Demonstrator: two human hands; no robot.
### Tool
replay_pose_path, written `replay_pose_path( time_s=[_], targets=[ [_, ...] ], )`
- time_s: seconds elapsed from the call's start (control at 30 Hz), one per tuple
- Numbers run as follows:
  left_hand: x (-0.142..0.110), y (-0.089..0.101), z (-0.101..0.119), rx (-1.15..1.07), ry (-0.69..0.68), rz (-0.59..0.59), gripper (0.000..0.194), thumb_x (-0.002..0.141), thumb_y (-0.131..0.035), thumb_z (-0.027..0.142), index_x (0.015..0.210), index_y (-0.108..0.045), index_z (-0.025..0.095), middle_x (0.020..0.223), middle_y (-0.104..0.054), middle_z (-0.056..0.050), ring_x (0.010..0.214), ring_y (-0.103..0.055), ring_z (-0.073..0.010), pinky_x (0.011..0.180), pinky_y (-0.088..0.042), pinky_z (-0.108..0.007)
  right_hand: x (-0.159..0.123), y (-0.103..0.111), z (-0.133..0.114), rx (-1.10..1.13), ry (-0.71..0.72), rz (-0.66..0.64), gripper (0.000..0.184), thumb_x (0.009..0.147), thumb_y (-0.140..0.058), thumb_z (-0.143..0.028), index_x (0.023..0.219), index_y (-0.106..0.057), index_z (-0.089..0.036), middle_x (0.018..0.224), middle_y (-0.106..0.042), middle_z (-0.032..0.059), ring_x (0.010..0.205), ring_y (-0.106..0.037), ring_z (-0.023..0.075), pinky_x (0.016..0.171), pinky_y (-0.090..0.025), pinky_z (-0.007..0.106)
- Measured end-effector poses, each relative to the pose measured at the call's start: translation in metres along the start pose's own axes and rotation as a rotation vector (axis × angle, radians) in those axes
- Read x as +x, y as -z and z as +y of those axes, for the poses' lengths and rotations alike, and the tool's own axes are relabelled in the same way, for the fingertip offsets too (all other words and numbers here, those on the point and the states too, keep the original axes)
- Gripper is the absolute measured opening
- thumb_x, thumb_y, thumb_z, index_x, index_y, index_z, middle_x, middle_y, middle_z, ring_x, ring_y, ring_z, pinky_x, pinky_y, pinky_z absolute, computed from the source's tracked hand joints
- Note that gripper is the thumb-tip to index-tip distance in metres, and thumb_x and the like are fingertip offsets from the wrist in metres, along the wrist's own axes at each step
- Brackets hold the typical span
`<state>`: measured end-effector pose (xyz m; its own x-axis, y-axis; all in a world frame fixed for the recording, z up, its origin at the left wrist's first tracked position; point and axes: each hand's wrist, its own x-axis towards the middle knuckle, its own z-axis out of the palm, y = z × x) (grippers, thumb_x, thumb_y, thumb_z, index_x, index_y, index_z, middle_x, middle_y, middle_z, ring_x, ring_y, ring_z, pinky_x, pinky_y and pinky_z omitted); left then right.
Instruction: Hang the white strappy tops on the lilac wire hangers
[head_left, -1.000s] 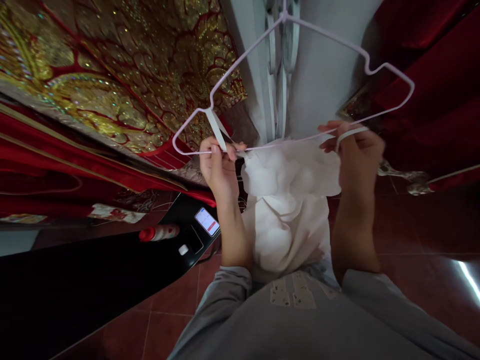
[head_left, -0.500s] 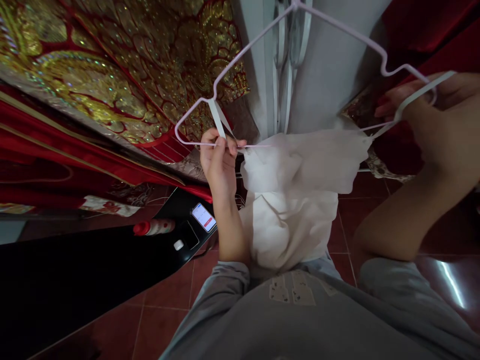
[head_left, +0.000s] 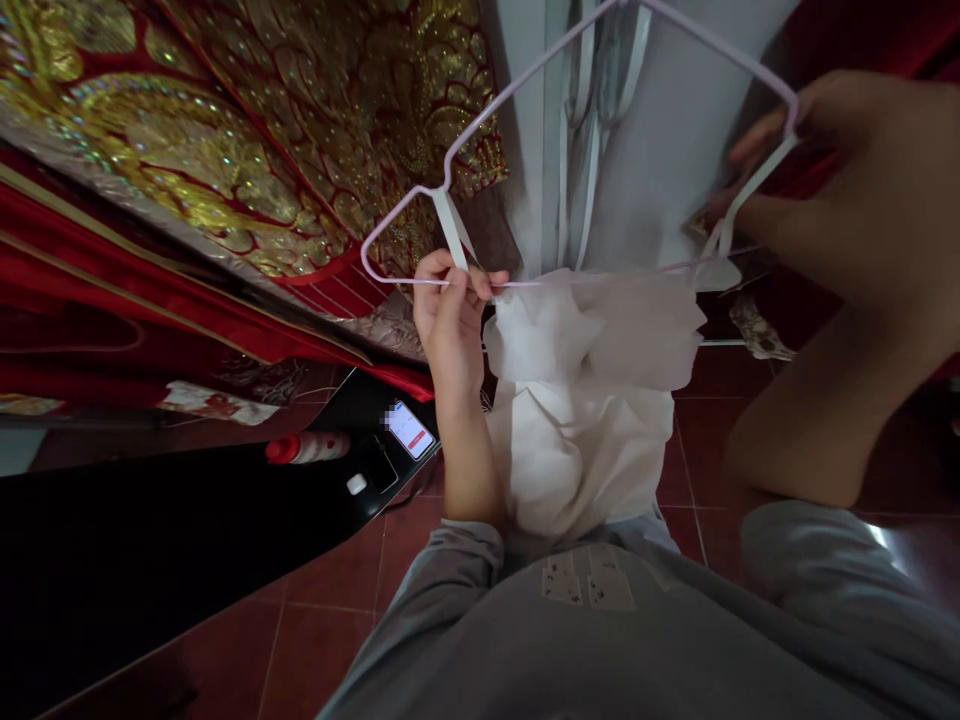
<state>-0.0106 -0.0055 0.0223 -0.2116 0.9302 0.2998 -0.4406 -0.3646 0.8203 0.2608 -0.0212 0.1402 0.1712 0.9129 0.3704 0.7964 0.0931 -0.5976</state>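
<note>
A white wire hanger (head_left: 525, 80) hangs in front of me with a white garment (head_left: 592, 400) below its lower bar. My left hand (head_left: 450, 320) is closed, pinching the garment's left strap and the hanger's lower bar near the left notch. My right hand (head_left: 847, 190) is raised at the hanger's right shoulder, fingers closed on the garment's right strap (head_left: 750, 190), which runs up to the right notch. The garment drapes down against my grey shirt (head_left: 585, 630).
Red and gold embroidered cloth (head_left: 247, 140) hangs at left. A black table (head_left: 150, 560) at lower left carries a phone (head_left: 409, 430), a red-capped bottle (head_left: 307, 447) and a small white object (head_left: 356, 484). A white column (head_left: 652, 130) stands behind the hanger. Red tiled floor below.
My right hand rose from the hanger's lower bar to its right shoulder, carrying the right strap up to the notch. The left hand stayed pinched at the left end.
</note>
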Motion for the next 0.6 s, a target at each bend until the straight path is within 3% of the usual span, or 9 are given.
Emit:
replay_pose_path(
  time_s=[0.07, 0.13, 0.23, 0.3, 0.37, 0.47, 0.53, 0.6],
  targets=[
    [-0.001, -0.001, 0.0, 0.001, 0.02, 0.012, 0.034, 0.093, -0.081, 0.049, 0.099, -0.055, 0.027, 0.071, -0.055, 0.003, 0.081, -0.071, -0.0192, 0.089, -0.061, -0.034, -0.008, -0.005, 0.005, 0.069, 0.025, 0.09, 0.062, 0.075, -0.07, 0.013, 0.115, -0.086, -0.031, 0.117, -0.079, -0.0032, 0.122, -0.067, 0.0115, 0.096, -0.058, 0.017],
    [-0.001, -0.002, 0.001, -0.015, 0.033, 0.018, 0.029, 0.096, -0.079, 0.045, 0.097, -0.056, 0.027, 0.071, -0.056, 0.003, 0.081, -0.072, -0.0189, 0.09, -0.062, -0.034, -0.019, -0.011, 0.009, 0.187, 0.096, 0.241, 0.074, 0.073, -0.063, 0.017, 0.12, -0.085, -0.036, 0.13, -0.078, -0.0077, 0.139, -0.063, 0.0167, 0.116, -0.056, 0.026],
    [-0.003, -0.004, 0.001, 0.004, 0.048, 0.03, 0.025, 0.1, -0.076, 0.043, 0.096, -0.058, 0.026, 0.071, -0.059, 0.003, 0.083, -0.074, -0.0191, 0.092, -0.062, -0.034, -0.042, -0.03, 0.008, 0.407, 0.203, 0.529, 0.075, 0.069, -0.063, 0.019, 0.106, -0.088, -0.042, 0.111, -0.081, -0.0135, 0.124, -0.07, 0.0156, 0.121, -0.055, 0.029],
    [-0.006, -0.005, 0.001, 0.031, 0.045, 0.039, 0.025, 0.1, -0.076, 0.043, 0.096, -0.058, 0.026, 0.072, -0.059, 0.002, 0.086, -0.074, -0.0194, 0.093, -0.062, -0.035, -0.061, -0.05, 0.005, 0.576, 0.133, 0.669, 0.062, 0.075, -0.061, 0.014, 0.091, -0.088, -0.039, 0.095, -0.079, -0.0089, 0.109, -0.072, 0.0146, 0.113, -0.058, 0.03],
    [-0.008, -0.007, 0.0, 0.025, 0.018, 0.024, 0.025, 0.098, -0.078, 0.042, 0.097, -0.058, 0.027, 0.073, -0.06, 0.002, 0.085, -0.074, -0.0195, 0.094, -0.062, -0.036, -0.08, -0.074, 0.004, 0.743, 0.031, 0.578, 0.038, 0.084, -0.064, 0.001, 0.081, -0.085, -0.031, 0.083, -0.075, -0.001, 0.089, -0.071, 0.0159, 0.094, -0.063, 0.033],
    [-0.011, -0.011, -0.001, 0.028, -0.008, 0.023, 0.025, 0.097, -0.078, 0.042, 0.097, -0.057, 0.027, 0.073, -0.06, 0.003, 0.083, -0.073, -0.0191, 0.097, -0.062, -0.037, -0.095, -0.109, 0.005, 0.883, -0.096, 0.194, 0.019, 0.079, -0.071, -0.007, 0.08, -0.079, -0.025, 0.082, -0.075, 0.0008, 0.082, -0.071, 0.0163, 0.084, -0.063, 0.035],
    [-0.013, -0.014, 0.0, 0.07, 0.0, 0.055, 0.027, 0.098, -0.076, 0.045, 0.097, -0.056, 0.027, 0.072, -0.06, 0.003, 0.083, -0.073, -0.0187, 0.098, -0.062, -0.037, -0.094, -0.126, 0.005, 1.054, -0.216, 0.075, 0.027, 0.073, -0.084, -0.02, 0.098, -0.078, -0.028, 0.1, -0.08, 0.0002, 0.096, -0.075, 0.018, 0.094, -0.063, 0.038],
    [-0.014, -0.016, 0.002, 0.105, 0.002, 0.068, 0.029, 0.098, -0.075, 0.048, 0.096, -0.055, 0.027, 0.072, -0.06, 0.003, 0.084, -0.073, -0.0187, 0.098, -0.062, -0.036, -0.088, -0.134, 0.003, 1.222, -0.283, 0.086, 0.045, 0.071, -0.089, -0.036, 0.112, -0.073, -0.033, 0.119, -0.08, -0.0007, 0.112, -0.075, 0.0196, 0.107, -0.062, 0.042]
  ],
)
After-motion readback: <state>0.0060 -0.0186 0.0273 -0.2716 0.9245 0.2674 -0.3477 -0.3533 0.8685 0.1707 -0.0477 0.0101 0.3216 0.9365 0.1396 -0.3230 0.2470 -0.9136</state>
